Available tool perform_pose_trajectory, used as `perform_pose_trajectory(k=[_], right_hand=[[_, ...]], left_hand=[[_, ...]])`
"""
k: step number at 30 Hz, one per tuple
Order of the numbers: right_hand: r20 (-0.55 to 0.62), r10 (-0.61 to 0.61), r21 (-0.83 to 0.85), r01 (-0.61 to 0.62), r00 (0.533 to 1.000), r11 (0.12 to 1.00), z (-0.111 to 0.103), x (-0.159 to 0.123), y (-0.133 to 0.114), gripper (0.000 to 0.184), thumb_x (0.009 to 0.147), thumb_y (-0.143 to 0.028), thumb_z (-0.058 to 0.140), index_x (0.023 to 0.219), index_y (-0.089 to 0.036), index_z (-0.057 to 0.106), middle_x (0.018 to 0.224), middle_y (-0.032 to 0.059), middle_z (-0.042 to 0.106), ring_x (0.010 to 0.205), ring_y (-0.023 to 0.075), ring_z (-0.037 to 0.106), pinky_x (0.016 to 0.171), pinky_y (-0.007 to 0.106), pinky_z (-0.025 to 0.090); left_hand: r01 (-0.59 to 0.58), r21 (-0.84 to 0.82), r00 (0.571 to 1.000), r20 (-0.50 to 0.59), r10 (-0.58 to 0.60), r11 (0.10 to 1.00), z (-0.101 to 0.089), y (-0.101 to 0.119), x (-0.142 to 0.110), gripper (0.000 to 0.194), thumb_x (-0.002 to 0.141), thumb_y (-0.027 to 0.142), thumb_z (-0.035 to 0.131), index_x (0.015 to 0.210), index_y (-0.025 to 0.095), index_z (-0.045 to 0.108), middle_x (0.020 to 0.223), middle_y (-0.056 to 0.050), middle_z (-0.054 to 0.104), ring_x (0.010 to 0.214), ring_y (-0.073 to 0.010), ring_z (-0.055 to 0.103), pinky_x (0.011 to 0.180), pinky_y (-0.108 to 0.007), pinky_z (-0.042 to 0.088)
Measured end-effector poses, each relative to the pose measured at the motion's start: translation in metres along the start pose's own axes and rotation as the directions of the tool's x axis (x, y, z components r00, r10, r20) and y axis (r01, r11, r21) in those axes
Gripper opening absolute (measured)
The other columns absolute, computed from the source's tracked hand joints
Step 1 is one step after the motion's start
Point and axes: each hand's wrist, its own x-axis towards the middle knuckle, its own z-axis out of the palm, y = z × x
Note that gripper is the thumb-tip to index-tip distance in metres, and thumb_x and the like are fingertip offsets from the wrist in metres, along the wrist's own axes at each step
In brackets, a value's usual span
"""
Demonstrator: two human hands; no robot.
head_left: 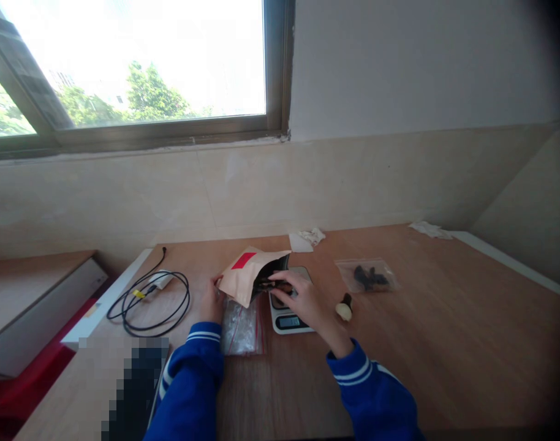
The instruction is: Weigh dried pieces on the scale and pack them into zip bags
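Head view: the left hand [211, 299] grips the paper pouch [239, 283], held tilted above the clear bags [241, 334] beside the scale [274, 315]. The right hand [304, 299] has thumb and fingers at its mouth; pinching cannot be confirmed. Pouch opened; dark pieces [370, 278] already bagged. Contents apparently remain inside the pouch.

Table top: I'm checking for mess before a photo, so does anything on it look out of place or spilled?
One small cream-and-dark piece lies loose right of the scale, odd because the dark pieces nearby are inside a clear bag. Crumpled white paper at the back looks like stray litter. I see no spill.
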Motion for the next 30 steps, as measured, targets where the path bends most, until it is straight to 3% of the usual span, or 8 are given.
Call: perform_pose_trajectory(k=[7,12,17,21,23,26,30], right_hand=[[-0.135,0.186,0.324,-0.134,0.973,0.936,-0.002,-0.005,0.001,0.016,0.084,-0.032,0.062,0.096,-0.021,0.060,0.108,0.0072,0.068,0.102,0.0200,0.064,0.090,0.036,0.051],[-0.227,0.347,0.466,-0.211,0.910,0.859,-0.004,-0.007,0.015,0.025,0.080,-0.041,0.066,0.093,-0.021,0.058,0.096,0.0063,0.069,0.089,0.0198,0.067,0.083,0.035,0.054],[-0.328,0.486,0.503,-0.286,0.810,0.816,-0.022,-0.014,0.055,0.037,0.072,-0.047,0.071,0.093,-0.019,0.058,0.087,0.0049,0.068,0.080,0.0188,0.066,0.077,0.034,0.053],[-0.427,0.490,0.377,-0.343,0.760,0.860,-0.044,-0.020,0.097,0.046,0.065,-0.056,0.073,0.087,-0.018,0.060,0.085,0.0065,0.067,0.076,0.0199,0.064,0.074,0.035,0.052],[-0.453,0.467,0.288,-0.371,0.759,0.883,-0.051,-0.021,0.113,0.050,0.061,-0.062,0.072,0.083,-0.018,0.061,0.082,0.0072,0.067,0.073,0.0199,0.062,0.071,0.035,0.051],[-0.431,0.427,0.201,-0.376,0.795,0.904,-0.052,-0.020,0.128,0.052,0.061,-0.066,0.069,0.081,-0.018,0.061,0.080,0.0077,0.067,0.071,0.0202,0.061,0.070,0.036,0.051],[-0.362,0.396,0.198,-0.345,0.844,0.917,-0.044,-0.020,0.140,0.048,0.066,-0.063,0.067,0.084,-0.019,0.063,0.083,0.0084,0.069,0.075,0.0212,0.063,0.072,0.036,0.052]], left_hand=[[0.000,0.020,1.000,-0.008,0.000,1.000,0.000,-0.002,0.000,0.040,0.078,0.021,0.052,0.118,0.016,0.053,0.113,-0.011,0.064,0.106,-0.0264,0.060,0.093,-0.045,0.046],[0.066,0.038,0.997,-0.035,-0.065,0.997,0.001,-0.005,0.001,0.042,0.079,0.028,0.054,0.120,0.018,0.051,0.104,-0.009,0.067,0.095,-0.0261,0.064,0.086,-0.044,0.049],[0.088,0.015,0.994,-0.066,-0.087,0.996,0.003,-0.008,0.002,0.043,0.081,0.037,0.054,0.118,0.015,0.050,0.104,-0.012,0.067,0.095,-0.0256,0.065,0.085,-0.043,0.050],[0.103,0.015,0.991,-0.088,-0.101,0.995,0.003,-0.005,0.003,0.044,0.080,0.045,0.055,0.112,0.015,0.053,0.102,-0.013,0.068,0.093,-0.0265,0.065,0.083,-0.043,0.050],[0.098,0.017,0.992,-0.084,-0.097,0.995,0.003,-0.003,0.003,0.045,0.080,0.047,0.055,0.110,0.014,0.054,0.103,-0.013,0.067,0.095,-0.0270,0.065,0.084,-0.043,0.050],[0.091,0.018,0.992,-0.086,-0.089,0.996,0.002,-0.002,0.003,0.044,0.080,0.047,0.055,0.109,0.014,0.054,0.103,-0.014,0.067,0.097,-0.0271,0.064,0.086,-0.043,0.050],[0.075,0.026,0.994,-0.081,-0.073,0.997,0.002,-0.003,0.003,0.045,0.080,0.047,0.054,0.110,0.013,0.053,0.104,-0.015,0.067,0.098,-0.0274,0.064,0.086,-0.044,0.050]])
